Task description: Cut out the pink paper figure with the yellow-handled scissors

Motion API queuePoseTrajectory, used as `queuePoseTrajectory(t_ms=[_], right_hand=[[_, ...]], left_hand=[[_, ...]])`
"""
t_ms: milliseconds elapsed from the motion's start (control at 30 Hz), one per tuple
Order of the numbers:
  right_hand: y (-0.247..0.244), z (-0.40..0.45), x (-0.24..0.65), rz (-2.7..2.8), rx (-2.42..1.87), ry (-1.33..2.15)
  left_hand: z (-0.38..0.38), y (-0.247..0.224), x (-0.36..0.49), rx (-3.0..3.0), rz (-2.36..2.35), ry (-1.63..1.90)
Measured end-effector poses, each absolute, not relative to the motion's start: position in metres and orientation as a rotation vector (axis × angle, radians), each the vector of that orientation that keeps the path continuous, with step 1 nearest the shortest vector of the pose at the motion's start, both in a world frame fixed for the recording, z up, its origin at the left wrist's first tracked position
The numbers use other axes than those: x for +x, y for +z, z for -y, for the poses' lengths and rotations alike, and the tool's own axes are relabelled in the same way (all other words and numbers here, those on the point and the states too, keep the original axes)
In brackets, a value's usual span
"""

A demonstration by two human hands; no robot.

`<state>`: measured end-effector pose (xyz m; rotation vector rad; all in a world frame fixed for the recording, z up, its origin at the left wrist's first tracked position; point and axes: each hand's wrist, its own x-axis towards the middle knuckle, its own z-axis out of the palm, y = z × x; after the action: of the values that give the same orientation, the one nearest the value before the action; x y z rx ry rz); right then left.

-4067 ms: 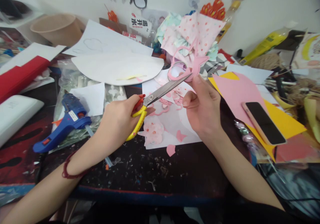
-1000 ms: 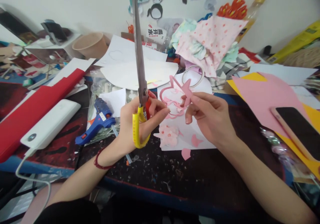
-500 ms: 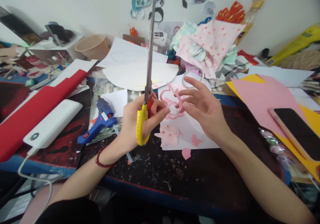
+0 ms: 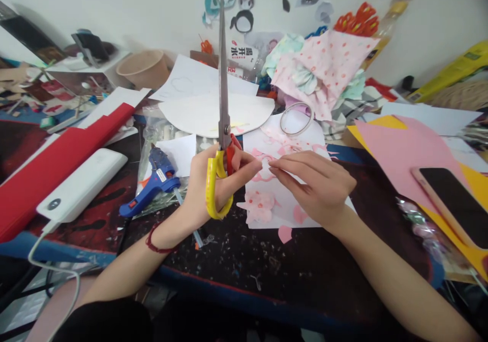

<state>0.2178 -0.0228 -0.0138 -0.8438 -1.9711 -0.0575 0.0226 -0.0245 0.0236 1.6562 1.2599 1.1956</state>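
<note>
At the spattered bench [image 4: 244, 266], our left hand [image 4: 208, 189] curls its fingers round upright scissors [image 4: 223, 78]; our right hand [image 4: 316, 189] lies fingers pressed together on one pink cutout [image 4: 263, 175].

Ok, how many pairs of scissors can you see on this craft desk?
1. The yellow-handled scissors stand blades up, gripped in the left hand. More could be hidden under the clutter.

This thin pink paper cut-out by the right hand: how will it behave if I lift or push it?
The pink paper cut-out looks thin, so it is probably light and floppy. Its narrow curved strips could tear or snag if pinched at one spot. Lying on the white paper sheet, it would probably slide easily when pushed.
</note>
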Motion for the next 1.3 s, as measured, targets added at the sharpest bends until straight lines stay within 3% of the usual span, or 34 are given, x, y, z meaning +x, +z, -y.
queuePoseTrajectory(t_ms=[333, 600, 967, 1300], right_hand=[[0.001, 0.021, 0.213, 1.484, -1.119, 0.879], [-0.002, 0.022, 0.214, 1.443, -1.018, 1.057], [0.001, 0.012, 0.224, 1.111, -1.048, 1.352], [-0.004, 0.016, 0.222, 1.372, -1.141, 1.968]], left_hand=[[0.021, 0.023, 0.012, 1.678, -1.211, 1.429], [0.026, 0.026, 0.018, 1.688, -1.298, 1.237], [0.019, 0.015, 0.016, 1.465, -1.116, 1.259], [0.018, 0.012, 0.014, 1.500, -1.066, 1.277]])
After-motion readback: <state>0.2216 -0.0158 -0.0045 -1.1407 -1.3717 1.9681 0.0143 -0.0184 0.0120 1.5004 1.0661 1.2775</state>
